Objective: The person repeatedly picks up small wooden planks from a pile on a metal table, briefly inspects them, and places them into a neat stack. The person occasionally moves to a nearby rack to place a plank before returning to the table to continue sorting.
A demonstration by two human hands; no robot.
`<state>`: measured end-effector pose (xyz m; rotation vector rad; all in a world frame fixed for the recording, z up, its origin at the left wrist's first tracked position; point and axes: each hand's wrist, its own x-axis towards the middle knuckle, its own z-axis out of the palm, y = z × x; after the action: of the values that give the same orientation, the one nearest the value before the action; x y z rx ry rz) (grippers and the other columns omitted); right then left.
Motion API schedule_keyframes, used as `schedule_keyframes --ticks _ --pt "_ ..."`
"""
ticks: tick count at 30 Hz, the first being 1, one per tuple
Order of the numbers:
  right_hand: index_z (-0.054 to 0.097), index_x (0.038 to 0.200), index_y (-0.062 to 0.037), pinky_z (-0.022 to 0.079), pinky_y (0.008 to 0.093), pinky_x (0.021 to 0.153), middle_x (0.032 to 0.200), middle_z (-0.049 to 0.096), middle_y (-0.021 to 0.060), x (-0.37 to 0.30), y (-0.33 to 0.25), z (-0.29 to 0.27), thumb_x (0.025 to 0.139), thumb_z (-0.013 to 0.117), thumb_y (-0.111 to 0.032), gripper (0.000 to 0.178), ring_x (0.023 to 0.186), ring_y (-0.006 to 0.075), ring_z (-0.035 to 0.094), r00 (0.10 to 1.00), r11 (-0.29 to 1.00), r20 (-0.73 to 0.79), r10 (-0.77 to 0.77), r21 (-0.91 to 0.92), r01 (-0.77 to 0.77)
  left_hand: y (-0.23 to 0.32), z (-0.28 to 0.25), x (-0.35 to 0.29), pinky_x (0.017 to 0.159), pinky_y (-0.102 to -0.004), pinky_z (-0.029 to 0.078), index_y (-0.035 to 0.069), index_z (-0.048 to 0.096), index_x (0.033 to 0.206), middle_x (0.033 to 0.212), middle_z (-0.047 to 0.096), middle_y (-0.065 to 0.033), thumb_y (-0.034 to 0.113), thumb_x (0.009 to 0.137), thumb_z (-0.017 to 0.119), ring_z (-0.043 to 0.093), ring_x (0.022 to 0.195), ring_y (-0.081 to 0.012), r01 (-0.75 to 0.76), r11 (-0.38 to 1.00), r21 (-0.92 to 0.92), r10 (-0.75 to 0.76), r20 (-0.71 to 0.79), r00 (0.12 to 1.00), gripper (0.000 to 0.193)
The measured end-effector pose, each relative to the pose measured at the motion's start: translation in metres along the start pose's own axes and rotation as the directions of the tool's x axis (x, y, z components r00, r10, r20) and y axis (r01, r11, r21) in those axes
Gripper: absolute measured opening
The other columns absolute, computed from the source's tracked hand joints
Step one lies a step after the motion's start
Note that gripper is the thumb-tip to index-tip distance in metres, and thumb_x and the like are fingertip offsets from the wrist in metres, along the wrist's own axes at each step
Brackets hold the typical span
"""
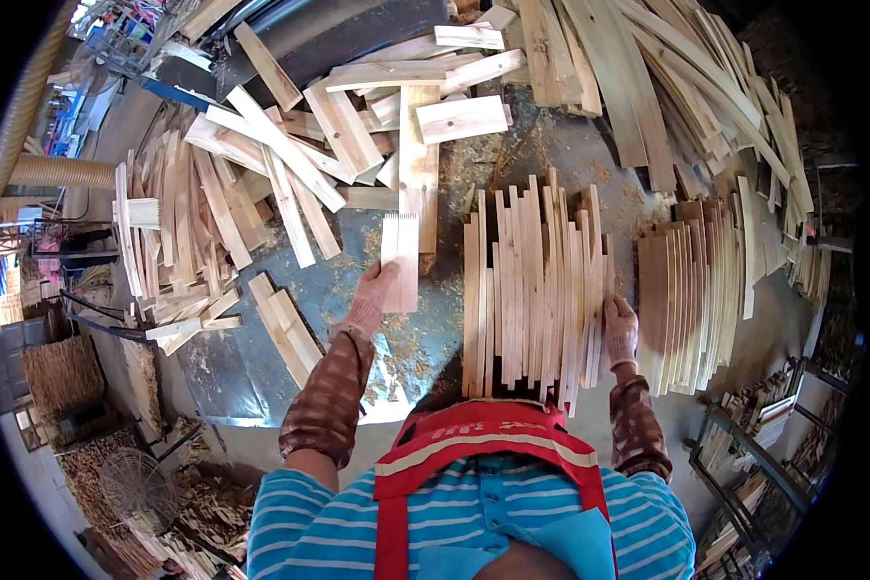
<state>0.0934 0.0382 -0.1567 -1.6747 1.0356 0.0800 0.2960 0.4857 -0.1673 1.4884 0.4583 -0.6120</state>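
My left hand [374, 290], in a pale glove, grips a short wooden board [405, 275] by its left edge. Comb-like finger joints are cut into the board's far end. To the right, a row of narrow wooden slats [530, 290] stands packed side by side on the metal table [353, 242]. My right hand [622, 331], also gloved, is closed at the outermost slat on the row's right side; its fingertips are partly hidden. Patterned sleeves cover both forearms.
A loose heap of boards [353, 130] covers the table's far left. Two boards [285, 324] lie near my left forearm. Another slat row [686, 300] stands to the right, with long planks [628, 87] behind it. Sawdust is scattered about. A fan [137, 483] stands lower left.
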Motion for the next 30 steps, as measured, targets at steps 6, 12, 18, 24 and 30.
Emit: schedule_keyframes --ticks 6,12,18,24,30 --pt "0.061 0.132 0.0031 0.049 0.0301 0.098 0.126 0.068 0.0140 0.023 -0.003 -0.002 0.096 0.064 -0.018 0.042 0.112 0.0203 0.065 0.983 0.975 -0.026 -0.179 -0.138 0.174 0.023 0.047 0.072 0.076 -0.0319 0.057 0.003 0.066 0.123 0.106 0.072 -0.0030 0.017 0.094 0.070 0.070 0.089 -0.0161 -0.049 0.974 -0.222 0.064 0.062 0.996 0.033" --pt "0.064 0.129 -0.0053 0.051 0.0375 0.094 0.119 0.067 0.0159 0.060 -0.077 0.034 0.090 0.065 -0.016 0.041 0.108 0.0312 0.065 0.841 0.757 -0.101 -0.532 -0.500 0.420 0.027 0.056 0.110 0.078 -0.0359 0.060 0.001 0.066 0.123 0.107 0.073 -0.0081 0.016 0.093 0.070 0.072 0.090 -0.0218 0.029 0.986 -0.165 -0.018 0.067 0.998 0.034" --pt "0.038 0.150 -0.0111 0.044 0.0429 0.106 0.143 0.051 0.0133 0.095 -0.252 0.157 0.090 0.064 -0.019 0.066 0.129 0.0319 0.053 0.782 0.533 0.378 -0.495 -0.579 0.617 0.062 0.053 0.068 0.084 -0.0450 0.062 -0.002 0.062 0.127 0.116 0.070 -0.0138 0.021 0.092 0.072 0.072 0.101 -0.0271 0.113 0.976 -0.188 -0.086 0.148 0.985 0.042" --pt "0.035 0.150 -0.0119 0.034 0.0464 0.116 0.159 0.035 0.0137 0.190 -0.269 0.271 0.095 0.053 -0.020 0.059 0.140 0.0367 0.042 0.567 -0.022 0.496 -0.658 -0.765 0.643 0.089 0.049 0.050 0.095 -0.0457 0.057 -0.007 0.051 0.137 0.129 0.063 -0.0176 0.023 0.097 0.066 0.066 0.114 -0.0302 0.130 0.945 -0.302 -0.067 0.211 0.975 0.052" --pt "0.055 0.140 -0.0133 0.043 0.0414 0.108 0.135 0.061 0.0167 0.210 -0.307 0.263 0.095 0.050 -0.024 0.046 0.126 0.0347 0.057 0.658 0.288 0.576 -0.484 -0.605 0.742 0.090 0.040 0.042 0.098 -0.0405 0.055 -0.007 0.052 0.136 0.131 0.062 -0.0167 0.024 0.099 0.064 0.064 0.117 -0.0271 0.086 0.943 -0.322 -0.037 0.154 0.987 0.050"
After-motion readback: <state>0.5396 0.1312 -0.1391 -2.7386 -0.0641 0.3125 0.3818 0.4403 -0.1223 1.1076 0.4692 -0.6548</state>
